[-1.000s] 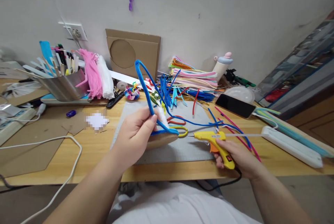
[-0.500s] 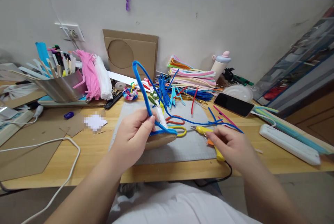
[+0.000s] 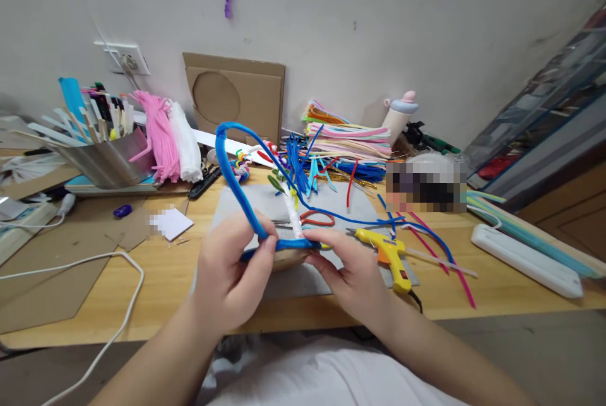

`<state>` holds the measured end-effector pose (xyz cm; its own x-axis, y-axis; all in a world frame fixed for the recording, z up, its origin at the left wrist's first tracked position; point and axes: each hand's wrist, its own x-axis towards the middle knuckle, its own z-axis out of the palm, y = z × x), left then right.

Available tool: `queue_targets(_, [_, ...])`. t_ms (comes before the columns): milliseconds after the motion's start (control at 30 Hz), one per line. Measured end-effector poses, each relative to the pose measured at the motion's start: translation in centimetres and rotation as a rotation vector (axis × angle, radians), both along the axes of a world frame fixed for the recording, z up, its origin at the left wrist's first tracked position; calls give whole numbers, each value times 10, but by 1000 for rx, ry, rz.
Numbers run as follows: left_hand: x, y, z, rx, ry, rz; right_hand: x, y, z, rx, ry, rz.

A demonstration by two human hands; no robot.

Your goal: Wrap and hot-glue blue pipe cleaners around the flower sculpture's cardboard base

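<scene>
My left hand (image 3: 241, 267) pinches a long blue pipe cleaner (image 3: 241, 194), which rises in a tall loop and trails off to the right over the mat. My right hand (image 3: 353, 267) is closed at the right end of the cardboard base (image 3: 288, 259), pressing the blue strand along its edge between thumb and finger. A white wrapped stem (image 3: 291, 213) with green leaves (image 3: 276, 182) stands up from the base, leaning a little. Much of the base is hidden behind my hands. Right of my right hand lies a yellow glue gun (image 3: 388, 251) on the grey mat (image 3: 237, 204).
Red-handled scissors (image 3: 317, 219) lie behind the base. Bundles of pipe cleaners (image 3: 350, 134) are piled by the wall, near a bottle (image 3: 400, 112). At left stand a metal holder of sticks (image 3: 113, 163) and a white cable (image 3: 137, 261). A white power strip (image 3: 525, 261) is at right.
My right hand has moved left from beside the glue gun to the base's right end, where it now grips. The blue loop has tilted left and bowed wider.
</scene>
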<state>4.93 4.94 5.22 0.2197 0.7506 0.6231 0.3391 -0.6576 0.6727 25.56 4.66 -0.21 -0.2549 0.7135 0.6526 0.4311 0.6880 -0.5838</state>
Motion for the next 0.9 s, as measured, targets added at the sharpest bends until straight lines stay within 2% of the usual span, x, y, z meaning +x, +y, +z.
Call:
queue_targets(133, [-7,-8,-12,159,57,-29,2,-2,2,6,6,17])
queue_targets(333, [-15,-15,-30,263,47,1,2,-4,1,11,25,53])
queue_targets(567, [-15,-17,-33,248,-3,30,1,-4,-1,64,44,123])
queue_targets(667, [-17,-17,-34,298,-8,42,2,-4,-1,119,-5,132])
queue_targets(800, [-23,-19,-38,362,-16,-15,2,-7,-3,201,-43,140])
queue_targets(900, [-26,-23,-41,364,-25,-58,1,-10,-5,169,13,170])
